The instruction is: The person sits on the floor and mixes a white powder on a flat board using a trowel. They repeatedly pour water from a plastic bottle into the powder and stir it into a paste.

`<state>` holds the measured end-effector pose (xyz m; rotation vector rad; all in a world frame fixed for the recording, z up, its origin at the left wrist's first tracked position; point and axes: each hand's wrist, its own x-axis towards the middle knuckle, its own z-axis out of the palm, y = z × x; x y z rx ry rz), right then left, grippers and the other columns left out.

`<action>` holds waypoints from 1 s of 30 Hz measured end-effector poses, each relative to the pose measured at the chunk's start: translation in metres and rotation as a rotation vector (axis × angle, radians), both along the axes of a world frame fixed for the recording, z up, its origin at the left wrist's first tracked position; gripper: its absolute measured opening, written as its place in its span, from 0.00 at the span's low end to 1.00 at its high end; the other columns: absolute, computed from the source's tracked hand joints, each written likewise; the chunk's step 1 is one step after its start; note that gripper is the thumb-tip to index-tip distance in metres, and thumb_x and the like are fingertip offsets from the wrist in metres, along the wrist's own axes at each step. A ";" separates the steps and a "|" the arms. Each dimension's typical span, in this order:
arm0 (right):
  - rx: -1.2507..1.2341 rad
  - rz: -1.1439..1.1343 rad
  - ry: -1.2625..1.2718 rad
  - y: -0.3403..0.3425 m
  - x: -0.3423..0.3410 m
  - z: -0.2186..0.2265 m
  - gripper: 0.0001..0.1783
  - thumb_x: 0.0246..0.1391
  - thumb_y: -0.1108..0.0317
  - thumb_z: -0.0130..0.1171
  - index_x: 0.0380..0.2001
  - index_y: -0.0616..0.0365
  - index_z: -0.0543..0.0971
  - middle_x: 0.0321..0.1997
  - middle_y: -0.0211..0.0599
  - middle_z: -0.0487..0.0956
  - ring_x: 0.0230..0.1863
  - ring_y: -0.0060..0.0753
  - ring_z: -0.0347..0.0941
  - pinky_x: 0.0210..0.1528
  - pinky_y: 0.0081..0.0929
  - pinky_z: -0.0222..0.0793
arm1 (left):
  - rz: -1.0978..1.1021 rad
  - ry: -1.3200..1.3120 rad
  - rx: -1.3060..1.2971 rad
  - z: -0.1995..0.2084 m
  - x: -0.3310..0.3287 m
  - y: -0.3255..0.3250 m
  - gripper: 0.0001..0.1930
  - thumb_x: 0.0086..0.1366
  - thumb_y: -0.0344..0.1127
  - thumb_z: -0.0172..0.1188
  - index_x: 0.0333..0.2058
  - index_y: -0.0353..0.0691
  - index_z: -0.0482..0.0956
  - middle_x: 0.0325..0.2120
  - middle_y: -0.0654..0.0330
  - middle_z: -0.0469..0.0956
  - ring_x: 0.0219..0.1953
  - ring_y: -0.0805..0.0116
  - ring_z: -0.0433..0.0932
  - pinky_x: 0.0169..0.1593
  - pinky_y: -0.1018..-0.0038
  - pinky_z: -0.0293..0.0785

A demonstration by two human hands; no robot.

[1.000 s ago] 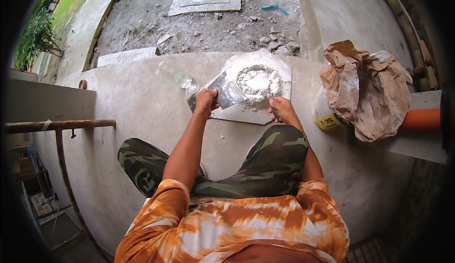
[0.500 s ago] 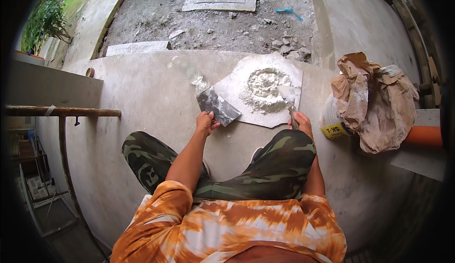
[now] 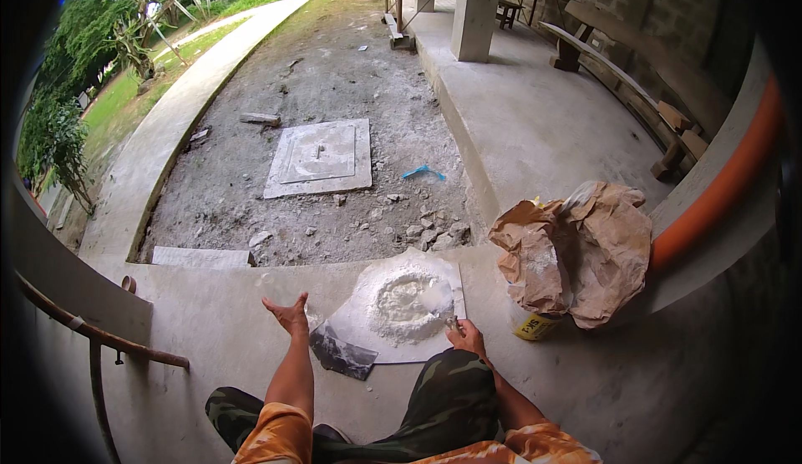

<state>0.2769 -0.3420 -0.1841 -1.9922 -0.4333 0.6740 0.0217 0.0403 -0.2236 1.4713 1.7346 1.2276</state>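
While your splayed left hand (image 3: 290, 315) is hovering empty, right hand (image 3: 469, 338) is gripping trowel (image 3: 452, 324) near board's (image 3: 408, 353) right edge: spare powder's (image 3: 405, 302) rim.

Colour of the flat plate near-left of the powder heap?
The plate is black with pale smears, best seen in the head view.

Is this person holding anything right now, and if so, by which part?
The right hand holds a small trowel-like tool by its handle. The left hand is open and holds nothing.
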 end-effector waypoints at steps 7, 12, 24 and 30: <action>0.147 -0.069 0.055 -0.022 0.011 -0.022 0.24 0.50 0.58 0.69 0.46 0.63 0.80 0.36 0.42 0.85 0.38 0.32 0.83 0.42 0.32 0.76 | -0.226 -0.080 -0.080 0.008 -0.027 0.022 0.50 0.43 0.43 0.85 0.62 0.33 0.66 0.55 0.45 0.77 0.58 0.51 0.75 0.63 0.65 0.68; 0.183 -0.093 0.181 -0.025 -0.002 -0.011 0.20 0.55 0.62 0.67 0.45 0.66 0.78 0.32 0.33 0.82 0.30 0.21 0.75 0.35 0.25 0.72 | -0.396 -0.173 -0.003 0.023 -0.031 0.018 0.42 0.48 0.38 0.82 0.56 0.29 0.68 0.46 0.55 0.80 0.45 0.65 0.79 0.51 0.73 0.75; 0.044 -0.020 0.134 -0.061 0.010 -0.033 0.22 0.55 0.57 0.67 0.46 0.64 0.81 0.33 0.38 0.84 0.34 0.28 0.80 0.39 0.30 0.74 | -1.293 0.622 0.227 0.109 0.072 -0.030 0.41 0.49 0.38 0.74 0.62 0.41 0.67 0.47 0.43 0.81 0.47 0.41 0.81 0.51 0.56 0.79; 0.086 -0.100 0.148 -0.080 0.011 -0.062 0.22 0.55 0.58 0.66 0.46 0.64 0.81 0.33 0.40 0.84 0.35 0.29 0.80 0.40 0.30 0.75 | -1.439 0.828 0.099 0.081 0.094 -0.060 0.35 0.49 0.35 0.70 0.57 0.41 0.68 0.38 0.43 0.81 0.42 0.41 0.81 0.44 0.53 0.78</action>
